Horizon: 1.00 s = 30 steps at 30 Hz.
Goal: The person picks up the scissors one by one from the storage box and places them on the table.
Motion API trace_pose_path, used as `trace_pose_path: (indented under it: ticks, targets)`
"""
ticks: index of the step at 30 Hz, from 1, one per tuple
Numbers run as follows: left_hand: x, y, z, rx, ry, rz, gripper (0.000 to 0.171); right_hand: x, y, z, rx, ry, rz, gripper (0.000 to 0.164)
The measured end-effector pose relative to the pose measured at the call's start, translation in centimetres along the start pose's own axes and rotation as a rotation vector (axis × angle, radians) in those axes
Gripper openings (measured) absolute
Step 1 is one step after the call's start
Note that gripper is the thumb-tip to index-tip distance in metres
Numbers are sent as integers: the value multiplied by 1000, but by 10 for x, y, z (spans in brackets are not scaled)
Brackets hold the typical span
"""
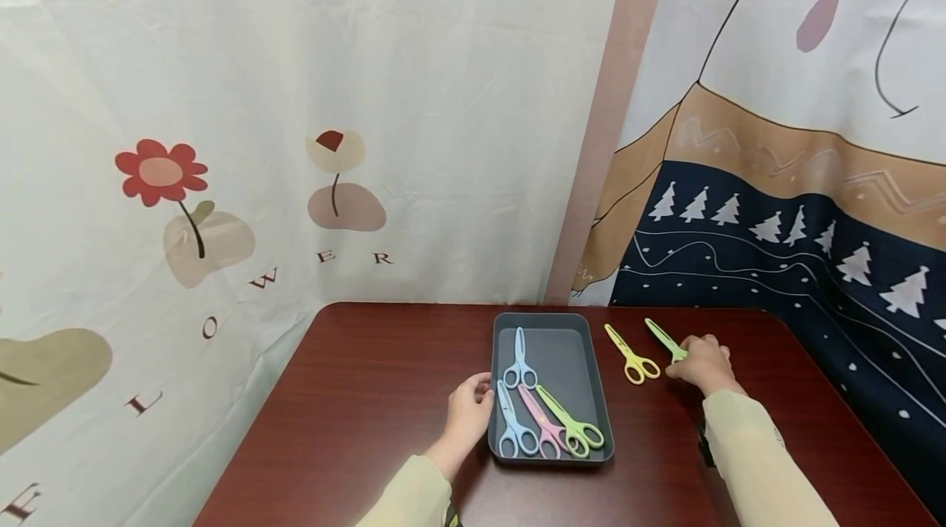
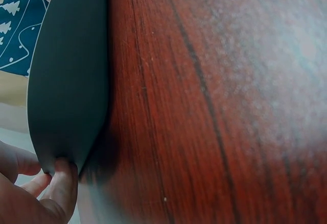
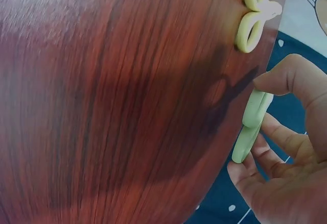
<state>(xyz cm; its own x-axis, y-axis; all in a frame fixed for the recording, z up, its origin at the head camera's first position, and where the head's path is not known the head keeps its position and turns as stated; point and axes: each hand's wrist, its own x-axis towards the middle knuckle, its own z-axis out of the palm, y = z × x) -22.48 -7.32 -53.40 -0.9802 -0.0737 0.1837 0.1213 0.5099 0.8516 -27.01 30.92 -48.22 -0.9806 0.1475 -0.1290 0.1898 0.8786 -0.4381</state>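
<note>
My right hand (image 1: 708, 364) pinches a pair of light green scissors (image 3: 251, 124) by the handles, thumb on one side and fingers on the other. In the head view the scissors' blades point away toward the back left, and their shadow falls on the table in the right wrist view. Just left of that hand lies a pair of yellow scissors (image 1: 633, 359). My left hand (image 1: 469, 410) grips the left edge of a dark grey tray (image 1: 569, 338), one fingertip against its outer wall. Inside the tray are two blue scissors (image 1: 521, 363), one pink pair (image 1: 542, 419) and one green pair (image 1: 565, 419).
The tray stands on a dark red-brown wooden table (image 1: 384, 396). Behind the table hangs a pale curtain (image 1: 458, 141) with printed flowers, and to the right a navy cloth (image 1: 739, 248) with white trees borders the table's edge.
</note>
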Motion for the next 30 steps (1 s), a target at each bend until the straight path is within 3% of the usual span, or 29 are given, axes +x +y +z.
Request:
trace_pose_path:
  ticks: [15,30]
  targets:
    - [2,0,0,-2,-6,-10,25,2,21,1,-18,-10,14,55]
    - [2,-2,2,-8,-8,-22,25,3,23,6,-36,-22,-23,53]
